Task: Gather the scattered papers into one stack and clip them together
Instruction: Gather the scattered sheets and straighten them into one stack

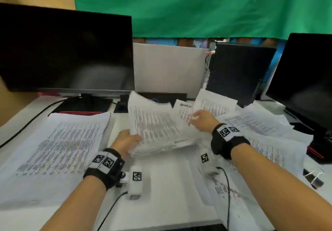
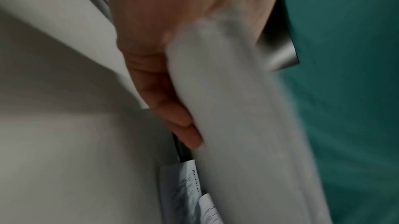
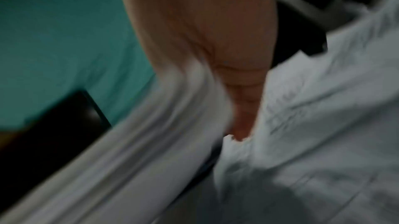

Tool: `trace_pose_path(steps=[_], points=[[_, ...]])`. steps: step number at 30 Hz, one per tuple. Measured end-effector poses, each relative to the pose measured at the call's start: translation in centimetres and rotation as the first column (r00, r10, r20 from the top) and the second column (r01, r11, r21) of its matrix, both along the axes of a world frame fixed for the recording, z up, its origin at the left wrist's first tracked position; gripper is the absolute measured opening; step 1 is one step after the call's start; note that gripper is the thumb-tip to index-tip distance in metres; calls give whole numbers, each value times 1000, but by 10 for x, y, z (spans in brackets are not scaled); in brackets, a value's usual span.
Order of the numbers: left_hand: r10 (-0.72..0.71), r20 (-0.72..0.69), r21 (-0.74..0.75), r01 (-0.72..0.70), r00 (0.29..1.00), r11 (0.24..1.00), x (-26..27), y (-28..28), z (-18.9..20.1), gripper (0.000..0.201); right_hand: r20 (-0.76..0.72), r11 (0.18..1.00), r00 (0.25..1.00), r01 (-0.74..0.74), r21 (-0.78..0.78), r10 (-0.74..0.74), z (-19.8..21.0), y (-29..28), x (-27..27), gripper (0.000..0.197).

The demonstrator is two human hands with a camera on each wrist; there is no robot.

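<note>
A thick stack of printed papers point(image 1: 158, 128) is held tilted above the white desk point(image 1: 167, 185) at the centre. My left hand point(image 1: 128, 140) grips its near left corner, thumb on top and fingers point(image 2: 172, 108) under the stack point(image 2: 237, 108). My right hand point(image 1: 201, 120) holds the stack's right edge point(image 3: 162, 133), its fingers point(image 3: 244, 108) slipped between the stack and the loose sheets point(image 3: 323, 108) beside it. More printed sheets lie spread at the left point(image 1: 59, 149) and heaped at the right point(image 1: 260, 122). A black binder clip point(image 1: 313, 177) lies at the right edge.
A dark monitor point(image 1: 66, 50) stands at the back left, a black computer tower point(image 1: 239, 72) at the back centre-right, a second monitor point(image 1: 305, 79) at the right. A cable point(image 1: 27, 124) runs across the left of the desk. Both wrist views are blurred.
</note>
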State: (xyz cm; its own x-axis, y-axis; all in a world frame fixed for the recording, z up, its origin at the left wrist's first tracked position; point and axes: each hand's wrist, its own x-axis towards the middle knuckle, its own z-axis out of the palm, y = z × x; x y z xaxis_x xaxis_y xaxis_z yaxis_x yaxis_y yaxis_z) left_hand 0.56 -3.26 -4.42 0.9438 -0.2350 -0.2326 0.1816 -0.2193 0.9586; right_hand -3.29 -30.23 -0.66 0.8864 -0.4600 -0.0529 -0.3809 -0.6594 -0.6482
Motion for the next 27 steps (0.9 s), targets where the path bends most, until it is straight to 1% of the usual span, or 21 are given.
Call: trace_pose_path(steps=[1,2,3,4,5,6,8,9,11,13,15,17,19,20,21,22,23,25,26,27], points=[[-5,-19,63,6,1000,998,4,0,-6,22,-182,983,983,-57,-174,25,-5,-13,-2,64],[-16,-43,105,21,999,994,7,-1,-12,24,-325,937,945,-131,-324,20,-10,-22,-5,78],[-15,-51,142,22,999,990,7,0,-16,24,-429,886,903,-194,-422,-7,-14,-30,-10,89],[-13,-63,158,23,998,987,7,0,-20,23,-498,855,867,-236,-462,-29,-21,-38,-11,95],[-18,-78,152,30,997,988,7,-1,-21,24,-534,848,845,-256,-465,-38,-25,-43,-11,99],[-29,-110,88,38,993,995,9,-1,-25,29,-553,858,833,-263,-441,-29,-29,-47,-10,102],[-19,-174,-37,13,985,999,11,-2,-31,40,-536,887,844,-264,-380,21,-35,-50,-5,102],[-2,-194,-80,-14,981,997,11,-3,-31,39,-523,890,852,-263,-373,32,-40,-50,-2,99],[15,-203,-126,-41,979,991,10,-5,-36,32,-485,870,874,-259,-419,27,-46,-49,1,82],[19,-159,-113,-38,987,993,7,-8,-38,27,-464,832,886,-258,-491,1,-52,-52,5,67],[30,-106,-83,-39,994,996,3,-9,-38,24,-430,827,903,-248,-505,9,-44,-48,4,57],[42,-75,-62,-47,996,997,1,-9,-39,24,-291,861,956,-180,-475,40,-27,-37,2,46],[48,-63,-55,-52,997,997,-3,-10,-36,26,-85,883,991,-127,-451,99,-9,-12,1,49],[51,-64,-49,-54,997,997,-3,-10,-35,26,-9,883,987,-149,-445,162,0,6,0,53],[56,-64,-46,-59,996,997,-2,-11,-36,28,25,879,971,-203,-432,237,4,24,-1,55],[66,-69,-50,-69,995,996,-1,-11,-36,30,15,862,950,-278,-423,313,7,41,-2,55],[80,-67,-65,-85,994,994,0,-12,-35,34,-45,839,926,-360,-407,375,7,59,-2,55],[82,-108,-116,-94,991,989,3,-10,-36,52,-205,777,854,-520,-355,478,0,92,-5,51],[57,-148,-156,-80,987,985,2,-9,-34,62,-277,734,810,-587,-341,518,-4,107,-8,47],[32,-192,-200,-71,981,977,0,-8,-33,67,-352,691,761,-645,-327,544,-7,122,-12,45]])
